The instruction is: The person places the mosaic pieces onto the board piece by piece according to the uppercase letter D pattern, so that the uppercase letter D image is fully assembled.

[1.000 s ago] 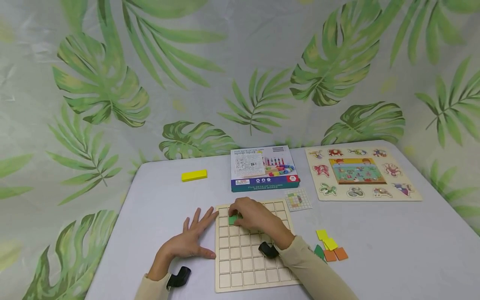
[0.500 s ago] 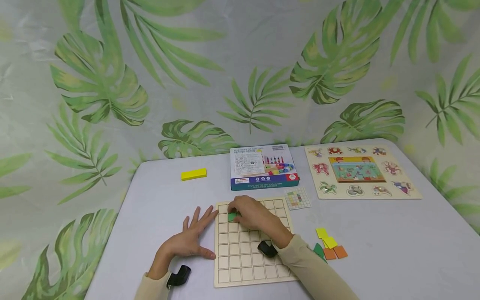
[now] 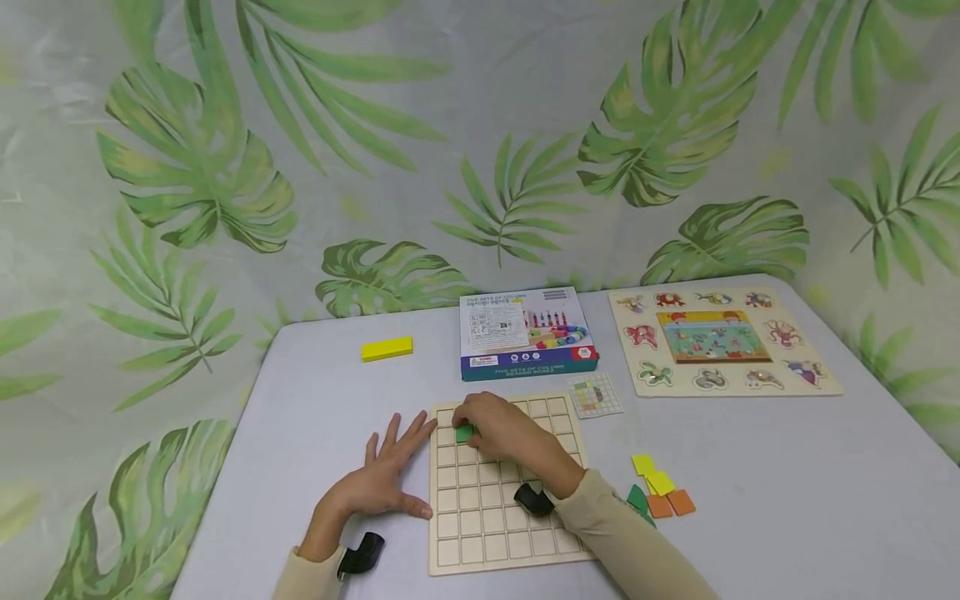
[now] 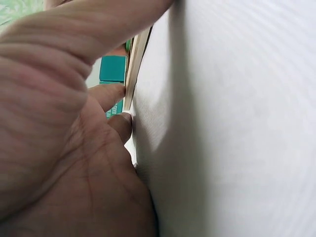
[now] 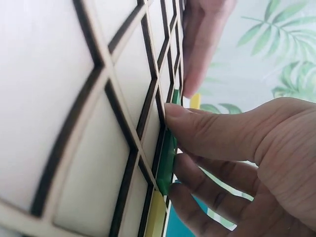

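Observation:
My right hand point(image 3: 498, 425) pinches a small green tile point(image 3: 464, 433) over a cell near the upper left corner of the wooden grid board point(image 3: 483, 525). Up close in the right wrist view, the thumb and fingers bend around the green tile point(image 5: 167, 168), which lies right at the dark grid lines. A yellow tile point(image 5: 156, 215) sits in the board beyond it; the hand hides that part in the head view. My left hand point(image 3: 378, 479) lies with fingers spread along the board's left edge, thumb tip and forefinger at the rim.
Yellow tiles point(image 3: 660, 483), orange tiles point(image 3: 681, 502) and green pieces point(image 3: 637, 502) lie right of the board. A pattern card point(image 3: 596, 396) sits off its upper right corner. Behind are a toy box point(image 3: 528, 333), a sea-animal puzzle point(image 3: 645, 379) and a yellow block point(image 3: 387, 349).
The green tile has turned slightly between my right fingertips, over the same cell. My left hand stays at the board's edge.

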`<state>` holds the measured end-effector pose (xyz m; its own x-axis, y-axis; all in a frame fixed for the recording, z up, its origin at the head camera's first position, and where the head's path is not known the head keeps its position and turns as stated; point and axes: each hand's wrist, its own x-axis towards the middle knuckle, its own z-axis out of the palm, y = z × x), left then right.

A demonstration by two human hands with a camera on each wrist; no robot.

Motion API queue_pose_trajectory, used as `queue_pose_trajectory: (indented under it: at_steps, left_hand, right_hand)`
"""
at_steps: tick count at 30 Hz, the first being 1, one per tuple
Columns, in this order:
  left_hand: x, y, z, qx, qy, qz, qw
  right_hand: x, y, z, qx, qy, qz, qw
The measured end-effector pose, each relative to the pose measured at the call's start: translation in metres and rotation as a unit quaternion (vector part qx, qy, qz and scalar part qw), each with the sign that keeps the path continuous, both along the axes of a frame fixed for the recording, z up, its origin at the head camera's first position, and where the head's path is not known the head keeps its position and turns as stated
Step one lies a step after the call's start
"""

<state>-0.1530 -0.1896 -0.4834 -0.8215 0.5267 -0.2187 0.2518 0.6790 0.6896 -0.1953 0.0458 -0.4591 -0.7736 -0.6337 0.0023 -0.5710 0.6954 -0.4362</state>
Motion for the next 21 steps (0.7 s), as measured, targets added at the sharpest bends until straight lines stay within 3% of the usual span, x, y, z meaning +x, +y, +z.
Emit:
queue_pose_trajectory:
  at_steps: [9,21]
  left_hand:
    - [-0.001,-0.001,0.000,-0.008,0.014,-0.010,0.9998]
    - [-0.001,-0.001,-0.002,-0.008,0.009,-0.013,0.9998]
  right_hand:
    - [-0.001,0.001,-0.001,-0.001,0.008,0.005,1.0000]
    - [0.009,0.025,0.013,-0.036,-0.033,0.040,0.9980]
